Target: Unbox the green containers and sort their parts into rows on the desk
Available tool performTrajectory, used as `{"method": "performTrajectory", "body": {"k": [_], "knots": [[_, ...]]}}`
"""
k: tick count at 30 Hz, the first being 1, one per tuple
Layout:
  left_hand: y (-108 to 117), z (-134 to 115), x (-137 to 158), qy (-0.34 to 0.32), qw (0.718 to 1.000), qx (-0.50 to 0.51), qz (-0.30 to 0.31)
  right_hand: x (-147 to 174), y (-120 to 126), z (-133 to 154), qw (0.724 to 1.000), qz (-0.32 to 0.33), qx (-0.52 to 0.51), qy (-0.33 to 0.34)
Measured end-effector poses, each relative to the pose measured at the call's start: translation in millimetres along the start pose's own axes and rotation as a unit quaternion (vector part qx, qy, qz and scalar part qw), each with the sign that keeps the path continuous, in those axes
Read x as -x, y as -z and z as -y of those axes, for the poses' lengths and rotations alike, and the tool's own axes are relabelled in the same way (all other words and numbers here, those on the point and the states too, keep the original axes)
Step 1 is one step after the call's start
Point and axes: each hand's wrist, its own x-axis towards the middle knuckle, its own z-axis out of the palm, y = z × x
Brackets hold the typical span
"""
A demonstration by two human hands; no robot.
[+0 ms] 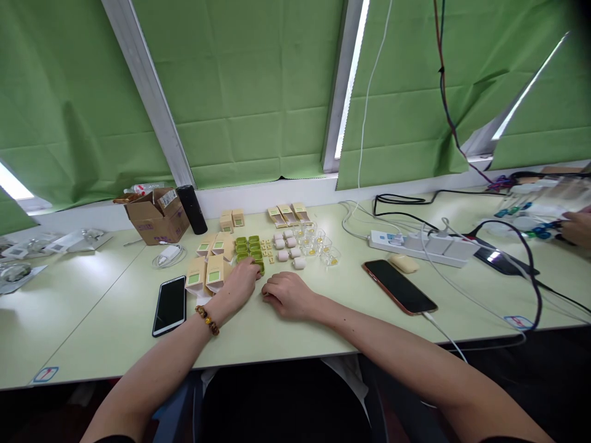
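My left hand (241, 282), wearing a beaded bracelet, has its fingers bent down onto the nearest of several small green square trays (255, 254), which stand in two rows. My right hand (290, 296) rests on the table just right of it. Its fingers are curled and pressed together, and whatever is in them is hidden. Tiny yellowish pieces (271, 253) lie beside the trays. Right of those are white-pink rounded items (282, 255), then clear cups with yellow bits inside (331, 258). Paper boxes with green windows (215, 275) stand left of the trays, near my left wrist.
A white phone (169, 306) lies at left, a dark phone (399, 287) on a cable at right. Behind are a power strip (418, 246), more paper boxes (287, 215), a cardboard box (157, 216) and a black cylinder (192, 210). Another person's hand (577, 227) shows far right.
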Motion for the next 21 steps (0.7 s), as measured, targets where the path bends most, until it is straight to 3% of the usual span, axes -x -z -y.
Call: {"method": "performTrajectory", "body": {"k": [21], "knots": [[1.0, -6.2, 0.9, 0.024, 0.998, -0.046, -0.019, -0.4, 5.3, 3.1, 1.0, 0.013, 0.009, -0.003]]}}
